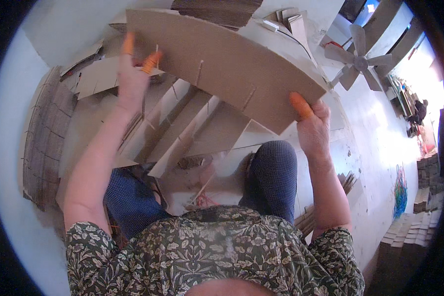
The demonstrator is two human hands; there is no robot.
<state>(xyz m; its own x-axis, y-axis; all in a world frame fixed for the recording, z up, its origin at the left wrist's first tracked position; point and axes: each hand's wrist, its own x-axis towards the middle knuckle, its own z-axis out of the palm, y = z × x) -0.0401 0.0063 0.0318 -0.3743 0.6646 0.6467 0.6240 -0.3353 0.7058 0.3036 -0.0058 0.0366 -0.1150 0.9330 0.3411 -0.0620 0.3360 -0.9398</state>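
A long brown cardboard strip (232, 64) with several narrow slots along its near edge is held up in front of me, tilted down to the right. My left hand (133, 81) is closed on its left end, with orange covers on the fingertips. The right end is pinched in my right hand (313, 126), whose thumb also wears an orange cover. Below the strip, several slotted cardboard strips (185, 133) stand on edge in slanting rows, partly hidden by the raised piece.
A stack of slotted cardboard (47, 138) stands at the left wall, near loose flat pieces (98, 76). Another cardboard stack (219, 11) lies at the far side. A fan (361, 63) stands at the far right, with coloured strings (399, 192) and more cardboard stacks (412, 229) nearer.
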